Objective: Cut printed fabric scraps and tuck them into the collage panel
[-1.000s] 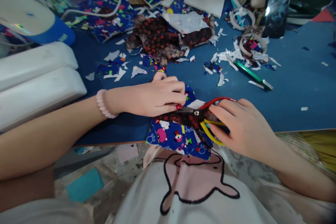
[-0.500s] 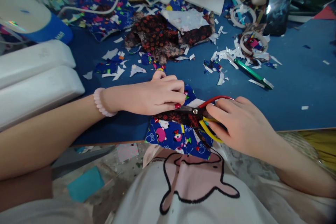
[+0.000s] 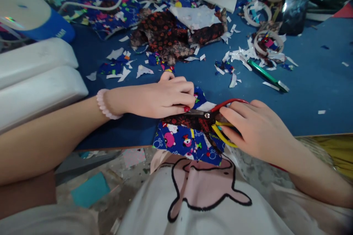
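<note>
My right hand (image 3: 249, 128) is closed around the handles of a pair of scissors (image 3: 207, 115), one handle red and one yellow. Their dark blades point left into a piece of printed fabric (image 3: 179, 139), blue with cartoon animals, with a dark floral layer showing at the blades. Fingers bent, my left hand (image 3: 171, 97) presses and grips the fabric's upper left, its thumb beside the blades. The blade tips are hidden under that hand. The fabric's lower part hangs over the table's front edge.
Dark floral fabric (image 3: 165, 36) and blue printed cloth (image 3: 107, 11) lie at the back among many scraps. A green pen (image 3: 267, 75), tape rolls (image 3: 268, 43) and a phone (image 3: 296, 3) are at right. White padded blocks (image 3: 41, 88) stand at left on the blue table (image 3: 317, 91).
The scissors and my right hand have shifted slightly right, with the blades seeming a little further out from under my left hand. My left hand keeps its hold on the fabric.
</note>
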Demonstrator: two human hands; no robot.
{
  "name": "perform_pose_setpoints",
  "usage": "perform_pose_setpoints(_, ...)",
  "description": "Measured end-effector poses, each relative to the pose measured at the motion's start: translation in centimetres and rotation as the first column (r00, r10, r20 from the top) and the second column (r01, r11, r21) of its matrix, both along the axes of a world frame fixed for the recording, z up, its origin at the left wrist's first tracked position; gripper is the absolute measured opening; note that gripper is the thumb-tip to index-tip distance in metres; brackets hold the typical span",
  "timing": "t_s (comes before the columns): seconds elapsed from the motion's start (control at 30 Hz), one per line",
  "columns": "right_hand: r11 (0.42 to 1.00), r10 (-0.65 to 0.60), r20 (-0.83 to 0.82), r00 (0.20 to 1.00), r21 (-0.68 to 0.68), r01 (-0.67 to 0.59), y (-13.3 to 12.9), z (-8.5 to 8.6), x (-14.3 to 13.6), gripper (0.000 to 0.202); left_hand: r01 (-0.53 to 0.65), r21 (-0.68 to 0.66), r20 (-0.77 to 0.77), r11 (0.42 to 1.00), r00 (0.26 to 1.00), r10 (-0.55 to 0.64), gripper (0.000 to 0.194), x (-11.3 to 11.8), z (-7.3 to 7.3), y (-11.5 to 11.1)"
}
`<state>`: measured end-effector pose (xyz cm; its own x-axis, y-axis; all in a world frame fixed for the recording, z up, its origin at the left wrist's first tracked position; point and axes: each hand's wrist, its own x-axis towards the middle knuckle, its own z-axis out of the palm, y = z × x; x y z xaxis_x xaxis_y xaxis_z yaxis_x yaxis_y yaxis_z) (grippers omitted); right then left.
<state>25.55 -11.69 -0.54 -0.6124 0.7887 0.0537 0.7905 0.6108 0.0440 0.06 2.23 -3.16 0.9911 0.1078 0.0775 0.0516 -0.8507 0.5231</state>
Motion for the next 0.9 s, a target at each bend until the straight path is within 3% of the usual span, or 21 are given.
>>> perform_pose_setpoints(0.4, 1.0, -0.03, 0.04, 0.999, 0.003, 0.03, -0.06, 0.05, -0.23, 0.02, -0.066, -0.128, 0.012, 0.99, 0.998, 0.068, 0.033, 0.31, -0.4, 0.32)
perform_pose_setpoints(0.9, 1.0, -0.007, 0.058, 0.998, 0.029, 0.005, -0.15, -0.18, -0.2, 0.021, -0.059, -0.101, -0.01, 0.993, 0.998, 0.059, 0.036, 0.28, -0.29, 0.29)
